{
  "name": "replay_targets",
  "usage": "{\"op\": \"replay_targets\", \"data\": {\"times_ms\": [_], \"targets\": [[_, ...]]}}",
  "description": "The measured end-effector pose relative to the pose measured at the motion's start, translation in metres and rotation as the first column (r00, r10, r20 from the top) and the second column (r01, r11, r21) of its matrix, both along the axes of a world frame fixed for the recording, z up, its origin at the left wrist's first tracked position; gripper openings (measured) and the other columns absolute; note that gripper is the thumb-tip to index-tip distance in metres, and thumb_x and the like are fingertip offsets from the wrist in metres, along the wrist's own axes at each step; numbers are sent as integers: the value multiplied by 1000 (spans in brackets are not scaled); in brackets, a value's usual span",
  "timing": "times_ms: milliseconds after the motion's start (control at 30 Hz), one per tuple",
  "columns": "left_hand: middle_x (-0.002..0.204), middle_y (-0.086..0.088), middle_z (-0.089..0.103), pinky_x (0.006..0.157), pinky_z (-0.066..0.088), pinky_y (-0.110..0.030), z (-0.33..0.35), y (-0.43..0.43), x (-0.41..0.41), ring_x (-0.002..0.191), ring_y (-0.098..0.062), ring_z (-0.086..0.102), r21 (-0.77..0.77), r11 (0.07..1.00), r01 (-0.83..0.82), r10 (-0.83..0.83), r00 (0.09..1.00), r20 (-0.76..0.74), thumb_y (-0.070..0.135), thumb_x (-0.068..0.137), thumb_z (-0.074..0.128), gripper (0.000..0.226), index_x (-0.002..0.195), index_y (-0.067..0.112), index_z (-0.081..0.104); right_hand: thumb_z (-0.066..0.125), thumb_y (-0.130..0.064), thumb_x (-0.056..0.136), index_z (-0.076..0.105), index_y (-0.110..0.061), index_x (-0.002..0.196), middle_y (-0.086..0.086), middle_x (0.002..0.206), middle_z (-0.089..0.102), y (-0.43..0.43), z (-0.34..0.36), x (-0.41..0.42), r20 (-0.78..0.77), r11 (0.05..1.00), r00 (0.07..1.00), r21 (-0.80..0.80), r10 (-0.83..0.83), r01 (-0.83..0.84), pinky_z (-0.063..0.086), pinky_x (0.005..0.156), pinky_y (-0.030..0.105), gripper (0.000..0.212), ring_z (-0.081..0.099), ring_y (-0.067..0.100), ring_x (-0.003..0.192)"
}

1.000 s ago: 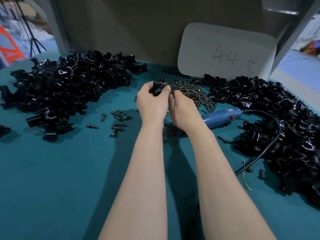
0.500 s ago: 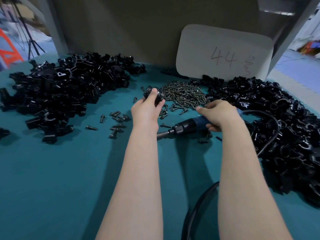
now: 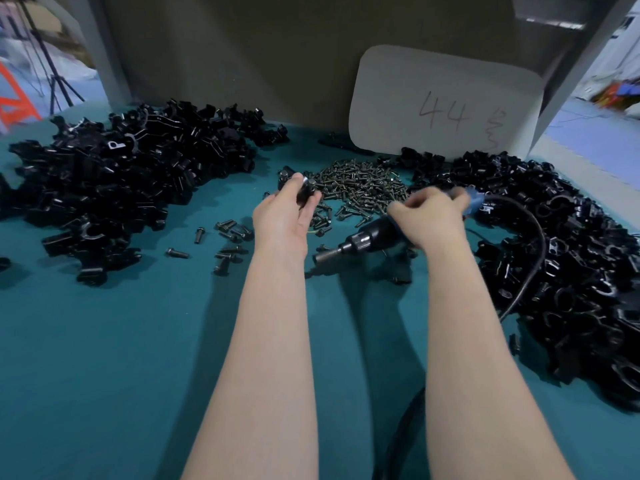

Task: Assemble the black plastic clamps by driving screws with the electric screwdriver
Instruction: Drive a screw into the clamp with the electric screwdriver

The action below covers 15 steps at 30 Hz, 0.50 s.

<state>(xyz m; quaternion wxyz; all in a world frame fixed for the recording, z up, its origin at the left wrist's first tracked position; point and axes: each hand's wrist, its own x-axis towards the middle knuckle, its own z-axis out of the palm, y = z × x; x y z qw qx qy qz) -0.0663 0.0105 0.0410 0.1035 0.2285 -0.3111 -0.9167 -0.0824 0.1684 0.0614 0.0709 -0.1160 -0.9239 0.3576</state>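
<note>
Teal table [image 3: 104,358] carries left clamp pile [image 3: 121,188], right clamp pile [image 3: 571,265], screw heap [image 3: 360,188] between them at back. Loose screws [image 3: 225,237] near left pile. White card [image 3: 443,102] stands at rear.

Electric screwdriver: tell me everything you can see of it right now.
The electric screwdriver is slim and corded: black plastic-looking front body, knurled collar, metal nose, blue rear end. The right hand grips its middle, hiding that part. It is angled, nose pointing left and toward the person, seemingly held just above the teal table, where its shadow falls. A black cord curves away from the rear.
</note>
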Motion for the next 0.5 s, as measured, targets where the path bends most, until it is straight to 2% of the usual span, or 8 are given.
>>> {"op": "replay_targets", "data": {"times_ms": [67, 133, 200, 267, 333, 367, 433, 500], "targets": [[118, -23, 62, 71, 59, -22, 0, -2, 0, 106, -31, 66, 11, 1000, -29, 29, 1000, -3, 7, 90, 65, 10, 96, 0, 61, 63, -26, 83, 49, -16, 123, 6, 151, 19, 5, 13, 3, -221, 994, 975, -94, 31, -53, 42, 91, 33, 44, 45, 19, 98], [120, -23, 62, 74, 59, -23, -1, -3, 0, 107, -30, 66, 10, 999, -43, 43, 999, -3, 8, 91, 65, 13, 99, -1, 60, 65, -18, 81, 27, -20, 142, 3, 152, 23, 6, 27, 6, -361, 942, 927, -267, 99, -204, 40, 95, 29, 72, 44, 15, 116], [122, -23, 61, 77, 58, -24, -4, -1, 1, 108, -29, 66, -1, 999, -34, 34, 999, 6, 8, 91, 65, 19, 106, -2, 60, 64, -9, 81, 8, -23, 150, -2, 156, 18, 1, 38, 14, -451, 817, 884, -461, 120, -346, 36, 101, 25, 90, 36, 11, 131], [122, -23, 61, 78, 58, -25, -9, 1, 1, 105, -27, 67, -22, 1000, -16, 17, 1000, 27, 9, 91, 65, 25, 112, -4, 60, 59, -2, 84, 1, -22, 152, -7, 153, 22, -5, 43, 19, -515, 702, 851, -568, 105, -430, 42, 102, 27, 92, 42, 8, 125], [118, -20, 64, 78, 58, -26, -12, 3, 2, 92, -21, 70, -40, 999, 9, -7, 999, 50, 11, 90, 67, 23, 108, -2, 62, 55, 7, 84, 5, -18, 152, -3, 145, 33, -11, 46, 21, -522, 532, 849, -699, 76, -477, 49, 100, 38, 88, 55, 19, 115], [117, -20, 65, 77, 59, -27, -13, 3, 2, 84, -19, 71, -49, 999, 20, -17, 998, 58, 11, 89, 67, 21, 106, -1, 62, 52, 11, 83, 14, -14, 150, 3, 137, 42, -14, 45, 22, -507, 417, 861, -772, 53, -480, 49, 99, 42, 80, 59, 26, 110], [118, -19, 64, 76, 59, -25, -13, 4, 1, 73, -17, 69, -66, 998, 22, -17, 998, 63, 11, 89, 67, 25, 111, 0, 61, 45, 15, 85, 39, -2, 130, 11, 113, 55, -18, 43, 21, -448, 184, 894, -881, -21, -437, 47, 101, 44, 49, 63, 29, 98], [120, -19, 63, 83, 58, -28, -14, 5, -1, 73, -19, 68, -110, 994, 9, -1, 997, 71, 9, 90, 67, 31, 117, -2, 57, 45, 12, 87, 49, -2, 108, 13, 102, 57, -19, 37, 18, -341, 33, 937, -940, -71, -340, 47, 100, 42, 26, 61, 25, 93]]}}
